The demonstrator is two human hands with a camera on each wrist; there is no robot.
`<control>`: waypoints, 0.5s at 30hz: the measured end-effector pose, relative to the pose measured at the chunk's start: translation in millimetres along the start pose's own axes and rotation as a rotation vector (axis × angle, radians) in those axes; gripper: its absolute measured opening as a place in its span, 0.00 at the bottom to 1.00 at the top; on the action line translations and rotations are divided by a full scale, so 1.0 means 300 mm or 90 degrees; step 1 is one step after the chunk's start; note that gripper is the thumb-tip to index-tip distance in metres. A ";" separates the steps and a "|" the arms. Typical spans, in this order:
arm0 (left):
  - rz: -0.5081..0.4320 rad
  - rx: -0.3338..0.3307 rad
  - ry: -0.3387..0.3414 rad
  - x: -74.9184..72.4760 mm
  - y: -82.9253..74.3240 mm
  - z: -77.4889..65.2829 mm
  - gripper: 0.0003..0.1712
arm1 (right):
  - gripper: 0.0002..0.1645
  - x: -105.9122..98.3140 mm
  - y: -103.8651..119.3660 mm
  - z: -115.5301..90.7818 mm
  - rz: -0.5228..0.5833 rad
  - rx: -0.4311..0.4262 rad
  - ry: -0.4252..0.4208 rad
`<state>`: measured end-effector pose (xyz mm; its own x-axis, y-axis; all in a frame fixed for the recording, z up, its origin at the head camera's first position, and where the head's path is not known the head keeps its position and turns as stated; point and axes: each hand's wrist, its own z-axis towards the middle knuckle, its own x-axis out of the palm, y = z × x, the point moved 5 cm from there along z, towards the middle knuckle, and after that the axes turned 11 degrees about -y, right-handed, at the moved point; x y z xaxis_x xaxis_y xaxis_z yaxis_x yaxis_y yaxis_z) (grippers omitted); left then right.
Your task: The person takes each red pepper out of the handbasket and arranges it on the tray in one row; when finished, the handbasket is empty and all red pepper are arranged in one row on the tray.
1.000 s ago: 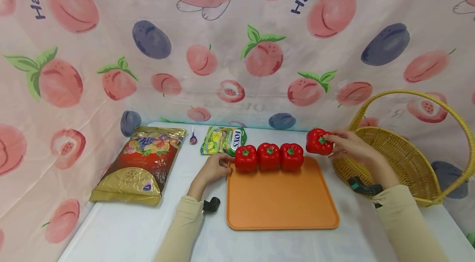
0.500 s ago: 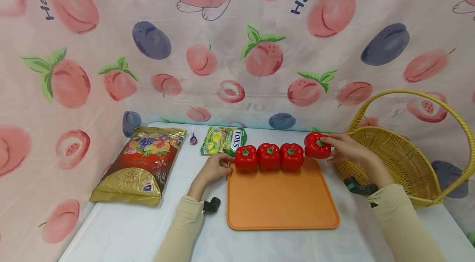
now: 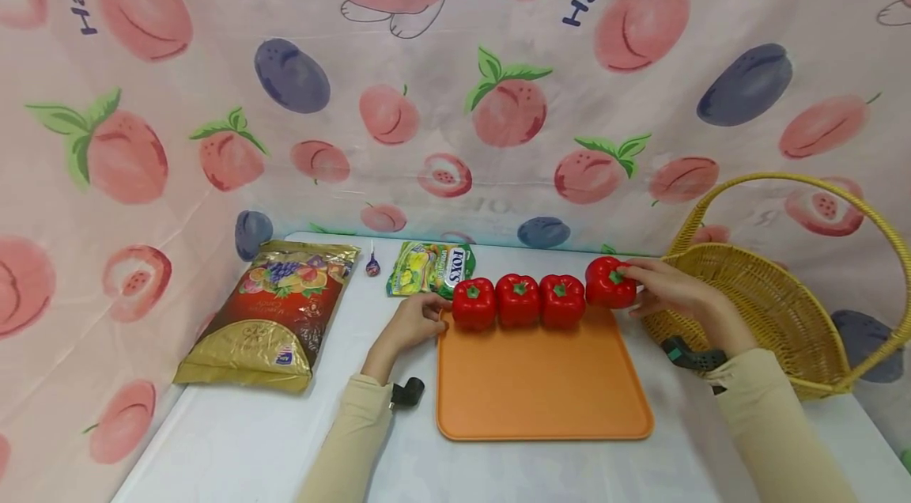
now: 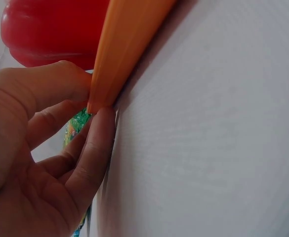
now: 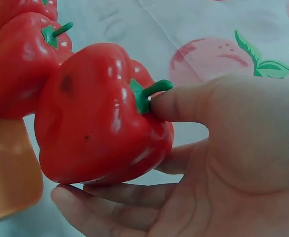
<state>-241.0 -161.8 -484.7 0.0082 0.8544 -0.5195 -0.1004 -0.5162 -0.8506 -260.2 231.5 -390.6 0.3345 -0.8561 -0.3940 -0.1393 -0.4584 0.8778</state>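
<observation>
Three red bell peppers [image 3: 518,301] with green stems stand in a row along the back edge of an orange tray [image 3: 544,388]. A fourth bell pepper [image 3: 610,285] is in my right hand [image 3: 665,287], beside the row's right end at the tray's back right corner. In the right wrist view the thumb [image 5: 179,102] presses by its stem and the fingers curl underneath. At the back left corner, my left hand [image 3: 413,321] pinches the tray's rim [image 4: 115,54], thumb on top and fingers at its outer side.
A yellow wicker basket [image 3: 769,297] with a tall handle stands at right, behind my right wrist. A green FOX'S candy bag [image 3: 427,266] lies behind the tray, a lollipop [image 3: 372,264] left of it. Farther left lies a large red and gold candy bag [image 3: 274,313]. A fruit-print cloth hangs behind.
My right hand has brought the fourth bell pepper slightly left and down, close up to the row. The left hand has stayed at the tray's corner.
</observation>
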 end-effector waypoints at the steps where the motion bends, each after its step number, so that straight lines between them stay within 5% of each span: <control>1: -0.001 0.000 -0.001 0.000 -0.001 0.000 0.16 | 0.38 -0.002 0.000 0.002 0.000 0.001 0.004; 15: -0.002 -0.001 0.001 -0.002 -0.004 0.001 0.16 | 0.30 -0.022 -0.009 0.049 -0.003 0.078 0.084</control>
<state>-241.3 -161.7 -483.4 0.0098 0.8564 -0.5163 -0.0995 -0.5129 -0.8527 -275.8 234.9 -394.5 0.4536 -0.8192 -0.3510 -0.2478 -0.4943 0.8333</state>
